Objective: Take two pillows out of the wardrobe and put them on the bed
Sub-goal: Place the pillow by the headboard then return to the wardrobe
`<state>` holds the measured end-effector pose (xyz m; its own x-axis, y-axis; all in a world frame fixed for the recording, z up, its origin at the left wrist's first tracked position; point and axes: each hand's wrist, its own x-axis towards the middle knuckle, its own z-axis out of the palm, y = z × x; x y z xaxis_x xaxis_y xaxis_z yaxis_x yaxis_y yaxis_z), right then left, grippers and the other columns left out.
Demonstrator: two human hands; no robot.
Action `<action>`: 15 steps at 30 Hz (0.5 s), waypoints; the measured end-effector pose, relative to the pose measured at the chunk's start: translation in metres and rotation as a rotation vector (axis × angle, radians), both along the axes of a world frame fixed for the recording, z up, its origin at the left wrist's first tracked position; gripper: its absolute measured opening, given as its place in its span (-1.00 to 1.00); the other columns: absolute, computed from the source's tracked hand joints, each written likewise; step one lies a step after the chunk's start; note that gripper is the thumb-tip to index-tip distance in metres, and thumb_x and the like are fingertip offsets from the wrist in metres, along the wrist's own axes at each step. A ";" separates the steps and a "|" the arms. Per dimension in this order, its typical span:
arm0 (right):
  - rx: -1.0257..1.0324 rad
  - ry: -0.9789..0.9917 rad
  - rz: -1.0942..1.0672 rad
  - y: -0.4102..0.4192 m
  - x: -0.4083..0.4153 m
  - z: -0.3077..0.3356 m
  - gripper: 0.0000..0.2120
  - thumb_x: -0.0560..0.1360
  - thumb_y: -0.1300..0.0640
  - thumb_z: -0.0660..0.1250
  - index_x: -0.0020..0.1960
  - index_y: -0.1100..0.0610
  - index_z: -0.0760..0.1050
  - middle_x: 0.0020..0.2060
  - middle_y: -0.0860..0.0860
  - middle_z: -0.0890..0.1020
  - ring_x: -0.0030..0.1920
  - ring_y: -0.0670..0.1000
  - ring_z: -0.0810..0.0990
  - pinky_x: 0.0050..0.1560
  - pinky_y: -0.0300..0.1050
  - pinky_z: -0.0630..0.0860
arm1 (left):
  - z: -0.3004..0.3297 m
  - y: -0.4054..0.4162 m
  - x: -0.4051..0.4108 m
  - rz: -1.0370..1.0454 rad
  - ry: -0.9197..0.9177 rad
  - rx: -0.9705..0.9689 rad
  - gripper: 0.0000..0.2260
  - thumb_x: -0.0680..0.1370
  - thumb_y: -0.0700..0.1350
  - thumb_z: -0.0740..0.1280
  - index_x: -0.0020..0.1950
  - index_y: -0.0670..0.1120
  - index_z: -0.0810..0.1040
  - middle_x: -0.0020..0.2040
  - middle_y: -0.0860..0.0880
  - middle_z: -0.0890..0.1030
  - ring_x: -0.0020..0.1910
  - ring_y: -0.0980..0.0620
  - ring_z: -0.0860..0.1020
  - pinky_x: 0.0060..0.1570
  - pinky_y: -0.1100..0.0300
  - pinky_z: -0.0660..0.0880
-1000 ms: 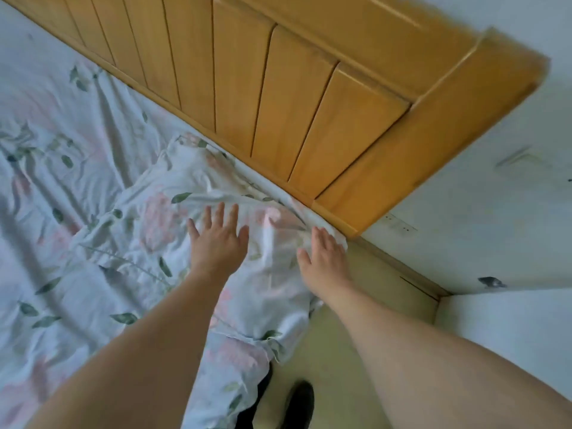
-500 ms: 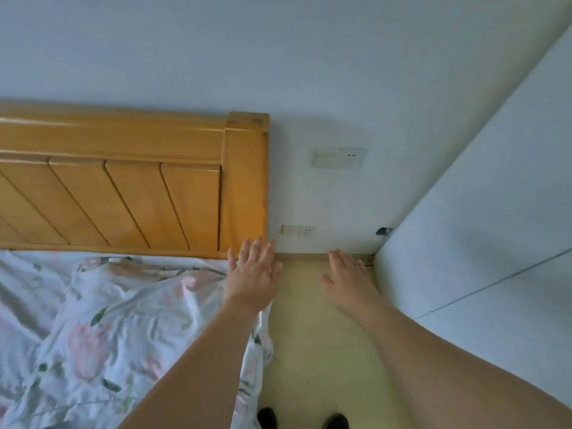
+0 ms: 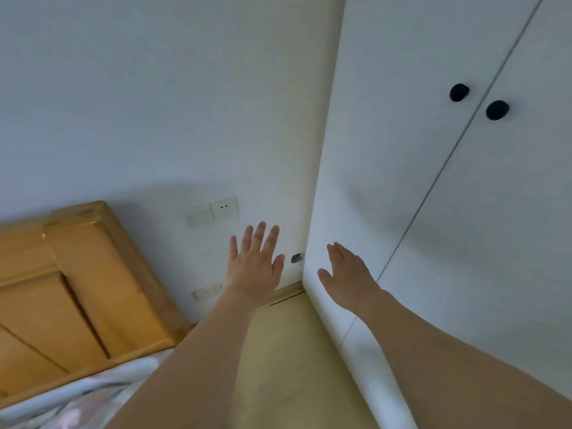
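A person's two bare arms reach forward into the corner of a bedroom, both hands empty. The left hand [image 3: 253, 267] is held flat with fingers spread wide, seen against the pale wall; the right hand [image 3: 345, 275] is likewise flat and holding nothing, fingers together, seen against the side panel of a white wardrobe [image 3: 402, 196]. The wardrobe fills the right of the view, its two doors shut, a black round knob [image 3: 459, 92] on one and a second black knob [image 3: 497, 110] on the other, set just either side of the seam between them. At lower left stands the wooden headboard [image 3: 77, 289] of the bed, with a strip of floral bedding [image 3: 77, 400] (blurred at this edge) below it. A wall socket plate [image 3: 213, 210] sits above the left hand, a lower outlet [image 3: 204, 293] near the skirting. No pillow can be seen here, and the shut doors hide the wardrobe's inside. Yellowish floor [image 3: 288, 351] runs between bed and wardrobe.
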<state>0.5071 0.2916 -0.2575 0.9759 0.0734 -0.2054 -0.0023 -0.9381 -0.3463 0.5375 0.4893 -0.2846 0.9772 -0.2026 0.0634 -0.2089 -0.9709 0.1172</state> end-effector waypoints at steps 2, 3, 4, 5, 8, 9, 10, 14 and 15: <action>0.025 0.027 -0.054 -0.018 0.010 0.009 -0.44 0.64 0.00 0.02 0.57 0.15 -0.05 0.56 0.05 0.04 0.55 0.04 0.01 0.51 -0.07 -0.03 | 0.007 -0.016 0.022 -0.042 -0.006 0.002 -0.45 0.64 0.17 -0.14 0.58 0.06 -0.22 0.60 -0.01 -0.16 0.57 -0.08 -0.17 0.51 -0.16 -0.19; 0.051 0.038 -0.087 -0.025 0.015 0.014 -0.44 0.64 0.00 0.02 0.57 0.15 -0.04 0.55 0.05 0.10 0.53 0.05 0.08 0.48 -0.08 0.04 | 0.011 -0.023 0.033 -0.069 -0.001 0.006 -0.45 0.64 0.17 -0.13 0.58 0.06 -0.22 0.60 -0.02 -0.16 0.57 -0.07 -0.17 0.51 -0.15 -0.18; 0.093 0.051 -0.133 -0.030 0.020 0.020 -0.45 0.64 -0.01 0.02 0.56 0.14 -0.02 0.53 0.05 0.15 0.50 0.06 0.16 0.45 -0.07 0.12 | 0.015 -0.031 0.045 -0.102 0.010 0.013 -0.45 0.65 0.17 -0.12 0.58 0.05 -0.22 0.60 -0.03 -0.16 0.57 -0.07 -0.16 0.52 -0.15 -0.16; 0.158 0.071 -0.188 -0.036 0.026 0.026 -0.46 0.64 -0.02 0.02 0.56 0.12 -0.01 0.51 0.05 0.21 0.47 0.07 0.23 0.40 -0.06 0.19 | 0.020 -0.039 0.058 -0.141 0.027 0.013 -0.44 0.65 0.16 -0.11 0.58 0.04 -0.22 0.60 -0.03 -0.16 0.57 -0.06 -0.16 0.52 -0.13 -0.14; 0.320 0.131 -0.352 -0.051 0.044 0.042 -0.45 0.62 -0.09 0.03 0.56 0.04 0.04 0.49 0.02 0.27 0.42 0.06 0.32 0.37 -0.02 0.27 | 0.043 -0.062 0.091 -0.299 0.072 -0.005 -0.44 0.66 0.14 -0.06 0.59 0.04 -0.21 0.61 -0.03 -0.14 0.58 -0.04 -0.12 0.53 -0.08 -0.11; 0.343 0.133 -0.389 -0.058 0.050 0.049 -0.44 0.61 -0.11 0.04 0.56 0.03 0.05 0.49 0.01 0.27 0.42 0.06 0.32 0.40 0.00 0.26 | 0.054 -0.071 0.103 -0.350 0.063 -0.011 -0.44 0.66 0.13 -0.04 0.59 0.04 -0.19 0.61 -0.02 -0.13 0.58 -0.04 -0.12 0.53 -0.06 -0.11; 0.360 0.131 -0.427 -0.064 0.054 0.057 -0.43 0.60 -0.12 0.06 0.55 0.02 0.07 0.50 0.00 0.26 0.43 0.06 0.31 0.42 0.01 0.25 | 0.066 -0.080 0.114 -0.394 0.058 -0.027 -0.45 0.66 0.13 -0.04 0.59 0.05 -0.17 0.61 -0.01 -0.10 0.58 -0.03 -0.10 0.53 -0.05 -0.10; 0.400 0.097 -0.571 -0.096 0.081 0.091 -0.48 0.60 -0.10 0.10 0.50 0.06 0.19 0.44 -0.01 0.32 0.43 0.06 0.30 0.39 -0.04 0.22 | 0.128 -0.126 0.151 -0.532 0.064 -0.115 -0.52 0.66 0.09 0.02 0.58 0.05 0.06 0.57 0.00 0.17 0.52 -0.03 0.19 0.47 -0.01 0.15; 0.416 0.103 -0.598 -0.102 0.087 0.097 -0.56 0.59 -0.09 0.13 0.41 0.06 0.28 0.27 -0.04 0.44 0.31 0.05 0.40 0.29 -0.07 0.30 | 0.142 -0.134 0.156 -0.561 0.080 -0.127 -0.53 0.66 0.08 0.04 0.57 0.06 0.10 0.55 0.00 0.22 0.49 -0.03 0.25 0.44 -0.01 0.21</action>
<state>0.5937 0.1893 -0.1601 0.8511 -0.3731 -0.3694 -0.5239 -0.5575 -0.6440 0.6932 0.3556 -0.1424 0.7252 -0.6866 0.0518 -0.6733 -0.6913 0.2623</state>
